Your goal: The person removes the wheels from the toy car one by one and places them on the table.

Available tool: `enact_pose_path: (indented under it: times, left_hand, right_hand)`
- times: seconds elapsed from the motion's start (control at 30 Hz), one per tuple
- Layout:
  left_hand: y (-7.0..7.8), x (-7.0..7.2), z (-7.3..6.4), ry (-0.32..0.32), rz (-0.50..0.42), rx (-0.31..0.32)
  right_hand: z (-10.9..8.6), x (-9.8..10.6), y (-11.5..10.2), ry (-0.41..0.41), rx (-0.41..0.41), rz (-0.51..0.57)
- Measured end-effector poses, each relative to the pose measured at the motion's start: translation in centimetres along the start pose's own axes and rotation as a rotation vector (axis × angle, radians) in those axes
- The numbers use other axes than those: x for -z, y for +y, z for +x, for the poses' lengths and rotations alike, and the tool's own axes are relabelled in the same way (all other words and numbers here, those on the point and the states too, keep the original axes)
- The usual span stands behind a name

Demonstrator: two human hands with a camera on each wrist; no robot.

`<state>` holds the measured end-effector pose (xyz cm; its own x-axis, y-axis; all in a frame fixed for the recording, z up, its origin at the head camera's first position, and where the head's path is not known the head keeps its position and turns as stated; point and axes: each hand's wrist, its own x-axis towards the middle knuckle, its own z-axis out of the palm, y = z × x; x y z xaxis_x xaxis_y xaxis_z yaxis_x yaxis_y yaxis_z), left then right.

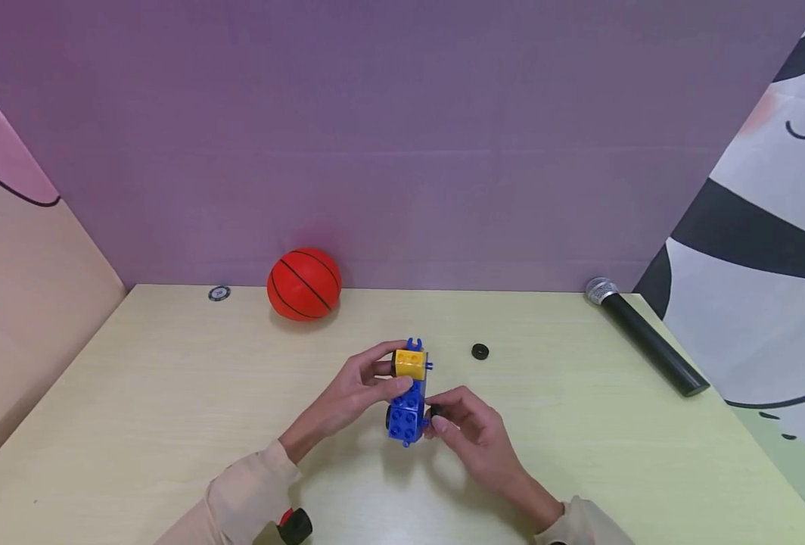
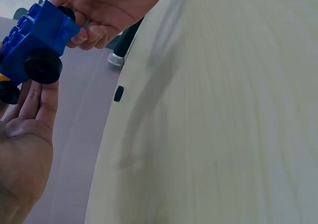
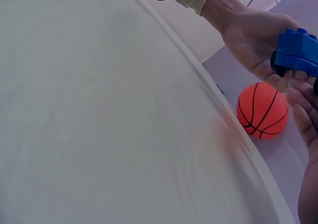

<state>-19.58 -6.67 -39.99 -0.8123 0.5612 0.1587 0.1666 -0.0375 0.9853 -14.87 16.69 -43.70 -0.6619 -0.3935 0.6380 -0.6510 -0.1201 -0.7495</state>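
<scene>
My left hand [image 1: 348, 393] grips a blue toy car [image 1: 405, 422] above the table, its thumb near the yellow block [image 1: 410, 366] set on one end. Black wheels sit along the car's left side; one of these wheels [image 2: 43, 66] shows large in the left wrist view. On the opposite side a bare blue axle [image 1: 429, 365] sticks out by the yellow block. Between thumb and fingers, my right hand [image 1: 480, 440] pinches a small black wheel [image 1: 435, 411] against the car's right side, partly hidden by the fingertips. The right wrist view catches only the car's blue end [image 3: 297, 52].
A loose black wheel [image 1: 480, 351] lies on the table beyond my right hand. Farther back are a red basketball [image 1: 304, 284] and a round chip [image 1: 219, 294]. A black microphone [image 1: 651, 342] lies along the right edge. A purple panel [image 1: 402, 151] closes off the back.
</scene>
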Motion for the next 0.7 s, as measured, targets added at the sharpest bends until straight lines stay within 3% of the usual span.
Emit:
enact_pose_path:
  times: [0.5,0.7]
  left_hand:
    - [-0.1,0.5,-0.3,0.025,-0.017,-0.007]
    - [-0.1,0.5,-0.5,0.038,-0.013,0.007]
  right_hand:
    - [0.3,2.8,0.2,0.09,0.006,-0.388]
    - [0.3,4.2,0.4,0.084,0.071,-0.546]
